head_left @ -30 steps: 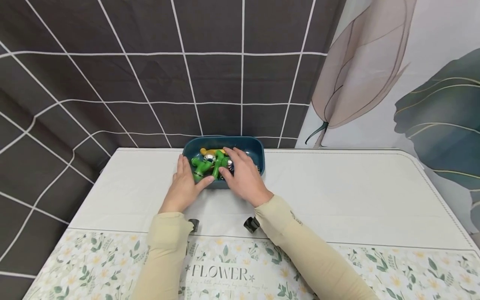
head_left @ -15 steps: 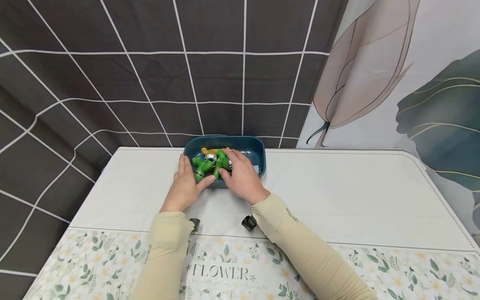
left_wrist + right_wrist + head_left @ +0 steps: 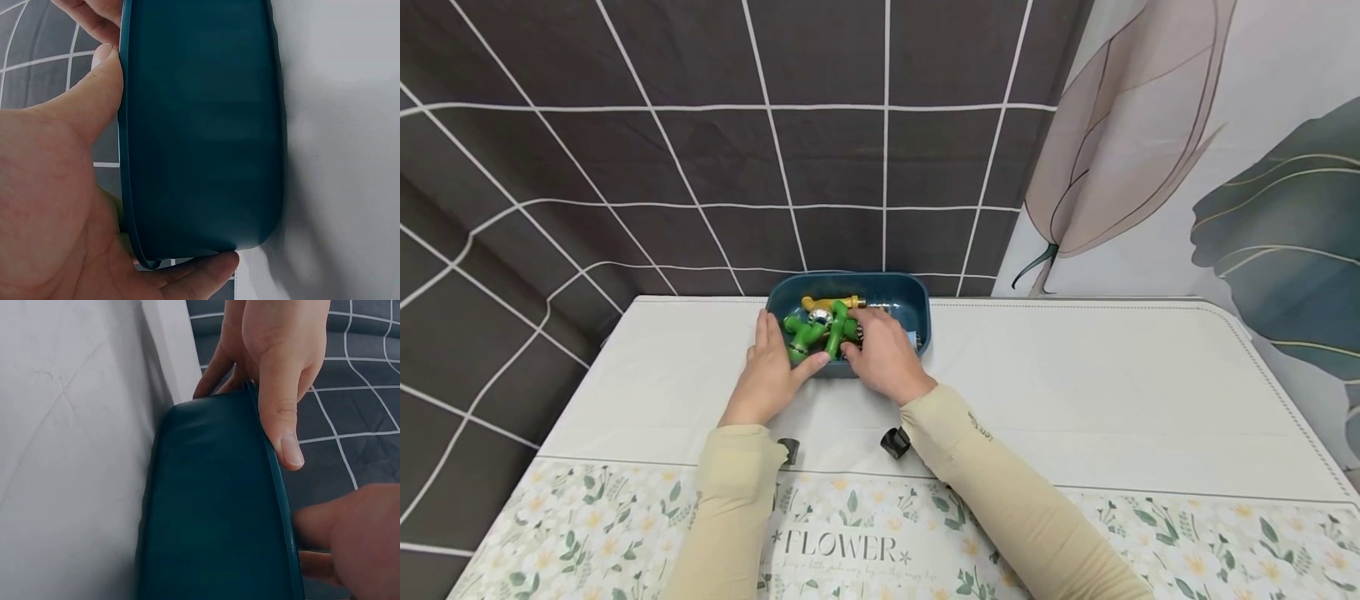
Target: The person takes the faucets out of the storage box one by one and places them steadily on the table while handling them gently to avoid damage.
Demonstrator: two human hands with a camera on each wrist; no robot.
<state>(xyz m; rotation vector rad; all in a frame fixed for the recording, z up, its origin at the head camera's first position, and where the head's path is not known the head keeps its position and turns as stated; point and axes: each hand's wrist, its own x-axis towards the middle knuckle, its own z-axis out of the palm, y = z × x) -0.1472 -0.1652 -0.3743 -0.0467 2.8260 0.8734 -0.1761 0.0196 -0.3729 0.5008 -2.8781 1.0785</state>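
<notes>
A dark teal basin (image 3: 891, 290) stands at the table's back edge with pipe fittings inside. My left hand (image 3: 765, 379) lies against its left end, fingers extended along the outer wall; its thumb (image 3: 103, 69) rests over the front rim. My right hand (image 3: 891, 358) reaches inside, thumb and forefinger pinching the dark end of a green pipe valve (image 3: 837, 329); its other fingers are partly hidden. Left of that lies another green pipe valve (image 3: 803, 335) beside a chrome cap (image 3: 822, 317). Behind them is a yellow tap (image 3: 831, 305) with a threaded end.
A light blue piece (image 3: 913, 338) shows at the basin's right, partly covered by my right hand. Black wrist mounts (image 3: 895, 442) sit at both sleeves. A dark tiled-pattern curtain (image 3: 835, 158) hangs directly behind the white table (image 3: 1075, 383).
My right fingers have drawn in toward the green valve's end, uncovering the yellow tap's threaded tip. The light blue piece came into sight. My left hand stays at the basin's left end.
</notes>
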